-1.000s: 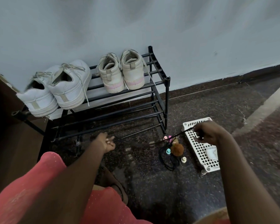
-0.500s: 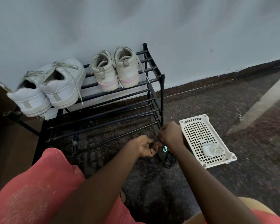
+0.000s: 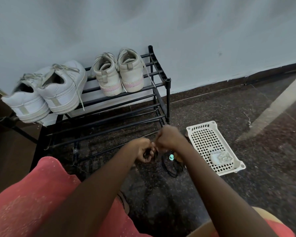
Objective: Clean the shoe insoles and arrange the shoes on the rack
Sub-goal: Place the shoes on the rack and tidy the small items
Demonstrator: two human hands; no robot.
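Note:
Two pairs of shoes stand heels-out on the top shelf of the black metal rack [image 3: 167, 93]: white sneakers [image 3: 46, 94] at the left and beige sneakers with pink soles [image 3: 118, 74] at the right. Low in front of the rack, my left hand [image 3: 143, 149] and my right hand [image 3: 169, 137] are close together over the floor, fingers curled. Both grip a thin black cord [image 3: 171, 170], whose loops lie on the floor below them beside a small teal bead [image 3: 171, 157]. The right hand is blurred.
A white perforated plastic basket [image 3: 200, 125] lies on the dark stone floor to the right, with a crumpled pale cloth [image 3: 220, 158] inside. The rack stands against a pale wall. A brown cabinet side [image 3: 0, 151] borders the left. My pink-clad knee [image 3: 32, 202] fills the lower left.
A second ago my hands were wide apart with the black cord stretched between them. They have come together in front of the rack, and the cord is now bunched in them.

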